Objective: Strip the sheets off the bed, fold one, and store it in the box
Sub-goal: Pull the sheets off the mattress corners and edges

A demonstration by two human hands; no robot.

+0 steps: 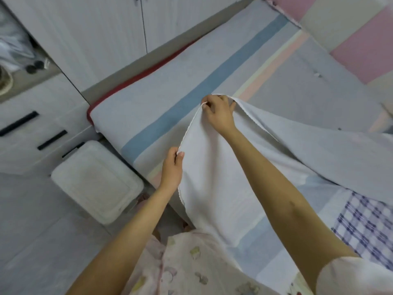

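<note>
A white sheet (214,179) with a scalloped edge hangs lifted above the bed (161,99), its far part trailing to the right over the mattress. My right hand (220,112) pinches the sheet's top corner, raised over the bed. My left hand (173,167) pinches the same edge lower down, near the bed's side. A striped sheet in grey, blue and pale pink still covers the mattress. The white plastic box (95,182) with its lid on stands on the floor to the left of the bed.
White cabinets with black handles (52,139) line the left wall beside the box. A checked blue-and-white cloth (368,228) lies on the bed at the lower right. Pink and cream padded panels (361,45) back the bed's far side. Grey floor tiles (42,241) lie at the lower left.
</note>
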